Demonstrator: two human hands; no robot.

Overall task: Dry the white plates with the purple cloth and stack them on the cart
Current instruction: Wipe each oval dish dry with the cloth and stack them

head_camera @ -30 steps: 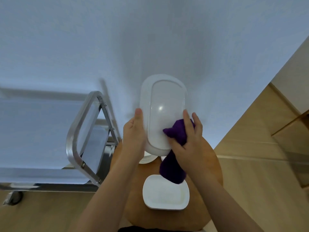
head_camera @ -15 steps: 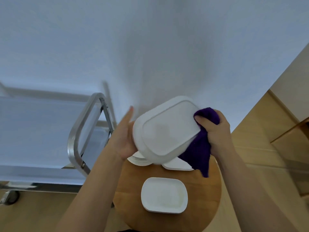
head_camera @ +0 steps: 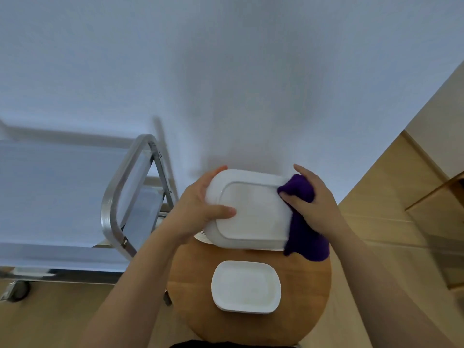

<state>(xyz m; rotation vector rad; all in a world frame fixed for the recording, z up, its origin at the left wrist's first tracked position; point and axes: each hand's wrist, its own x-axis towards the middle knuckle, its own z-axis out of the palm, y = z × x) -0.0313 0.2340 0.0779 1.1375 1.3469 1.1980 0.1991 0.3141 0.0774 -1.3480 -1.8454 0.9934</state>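
White rectangular ceramic plate is now turned long side across, underside up, above the round wooden desk. It is gripped by the left hand, while the bunched purple cloth is pinched by right hand fingers at its right rim, so drying continues; the steel cart waits alongside.

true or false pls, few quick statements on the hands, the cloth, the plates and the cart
1. The left hand grips the held plate at its left edge. True.
2. The purple cloth lies on the cart. False: the right hand holds it against the held plate's right end.
3. A second white plate lies on the round wooden table. True.
4. The held plate rests flat on the table. False: it is held up above the table.
5. A stack of plates stands on the cart's top shelf. False: none shows there.
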